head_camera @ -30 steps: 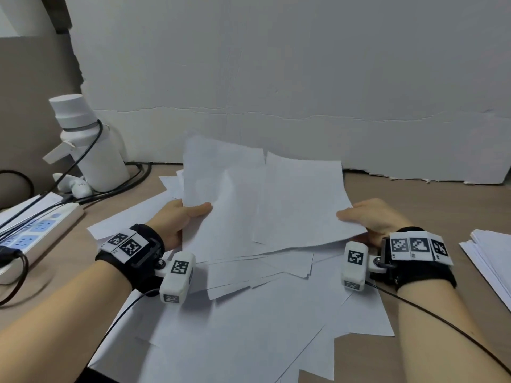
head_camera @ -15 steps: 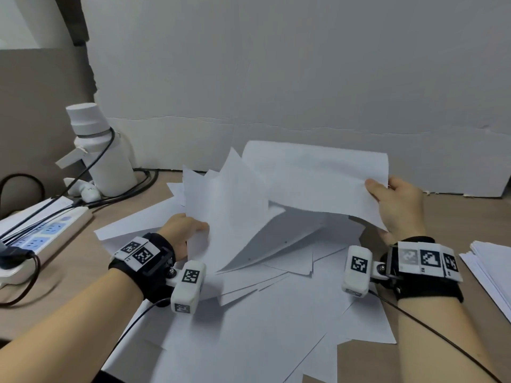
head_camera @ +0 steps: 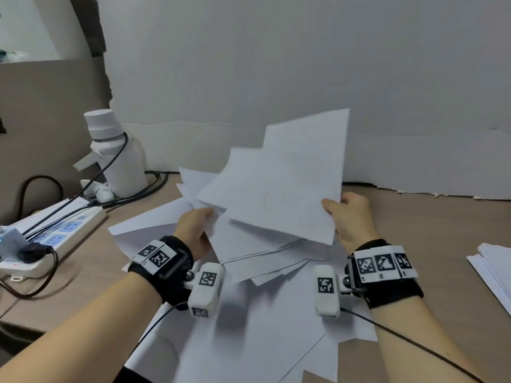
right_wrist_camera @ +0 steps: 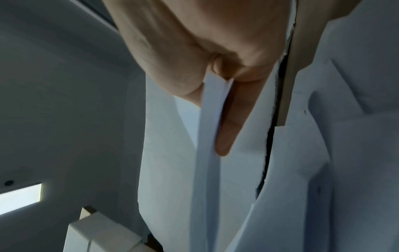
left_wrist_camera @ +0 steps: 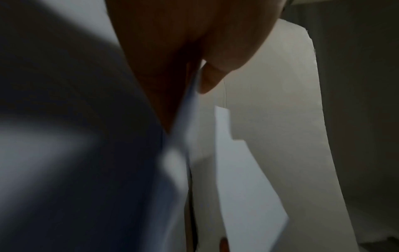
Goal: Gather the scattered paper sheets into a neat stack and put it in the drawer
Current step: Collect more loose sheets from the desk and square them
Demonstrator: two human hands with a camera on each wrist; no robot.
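Head view: one desk (head_camera: 431,233) is shown, covered by a loose spread of paper sheets (head_camera: 249,335) too overlapped to be counted. One fanned bundle of sheets (head_camera: 279,194) is held tilted above the spread, gripped on two sides: by the left hand (head_camera: 195,230) at its left edge and by the right hand (head_camera: 352,217) at its right edge, thumb on top. One separate paper stack (head_camera: 495,264), one power strip (head_camera: 55,236) and one white bottle (head_camera: 113,156) are seen. Right wrist view: the edge is pinched between thumb and fingers (right_wrist_camera: 231,119).

Grey wall (head_camera: 276,64) behind; tan desk (head_camera: 428,230); dim light.
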